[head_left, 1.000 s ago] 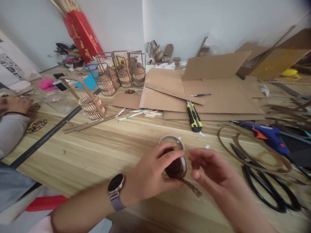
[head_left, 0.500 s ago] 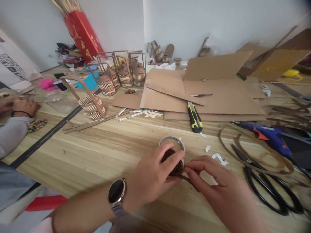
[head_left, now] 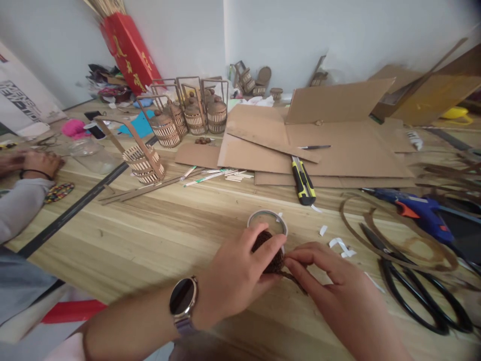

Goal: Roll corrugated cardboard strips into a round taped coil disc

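My left hand (head_left: 235, 268), with a watch on its wrist, holds a dark brown coiled roll (head_left: 277, 261) between its fingers and thumb. Thumb and index finger of my right hand (head_left: 338, 288) are pinched at the coil's right edge, where a narrow brown strip (head_left: 295, 282) trails off beneath the fingers. What exactly lies between those fingertips is partly hidden. A grey ring like a tape roll (head_left: 263, 214) lies just behind the coil, partly covered by my left fingers.
To the right are black-handled scissors (head_left: 413, 293), a blue glue gun (head_left: 424, 210) and loose brown strips (head_left: 349, 225). A yellow-black utility knife (head_left: 303, 183) lies by cardboard sheets (head_left: 349, 155). Small lidded baskets (head_left: 167, 131) stand behind; another person's hand (head_left: 41, 164) is at left.
Both hands stay almost in place around the coil. The whole view has shifted slightly to the right, and the right fingertips are a touch nearer the coil.
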Action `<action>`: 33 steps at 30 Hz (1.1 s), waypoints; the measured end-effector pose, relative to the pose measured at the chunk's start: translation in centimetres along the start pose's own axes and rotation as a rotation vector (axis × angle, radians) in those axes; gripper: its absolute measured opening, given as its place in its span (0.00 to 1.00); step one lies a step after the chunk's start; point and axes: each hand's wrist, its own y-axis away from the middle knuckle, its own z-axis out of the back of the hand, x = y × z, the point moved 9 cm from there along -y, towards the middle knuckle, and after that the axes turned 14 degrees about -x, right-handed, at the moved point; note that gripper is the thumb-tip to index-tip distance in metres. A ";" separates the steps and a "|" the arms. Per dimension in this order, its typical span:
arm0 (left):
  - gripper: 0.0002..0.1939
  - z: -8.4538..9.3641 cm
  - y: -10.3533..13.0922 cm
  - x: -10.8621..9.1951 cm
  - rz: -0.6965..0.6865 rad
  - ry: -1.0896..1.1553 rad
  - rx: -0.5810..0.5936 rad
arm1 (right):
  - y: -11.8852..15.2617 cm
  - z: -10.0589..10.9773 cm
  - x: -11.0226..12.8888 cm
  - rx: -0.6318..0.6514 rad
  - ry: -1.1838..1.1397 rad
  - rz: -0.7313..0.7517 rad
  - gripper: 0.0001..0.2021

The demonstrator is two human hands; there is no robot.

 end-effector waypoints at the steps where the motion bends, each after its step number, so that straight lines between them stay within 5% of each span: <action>1: 0.26 0.0 0.0 0.0 0.004 0.004 0.001 | -0.1 0.0 0.2 0.001 0.002 0.001 0.08; 33: 0.30 -0.4 0.6 0.1 0.010 -0.083 -0.034 | -0.5 0.0 1.8 -0.072 0.078 0.072 0.08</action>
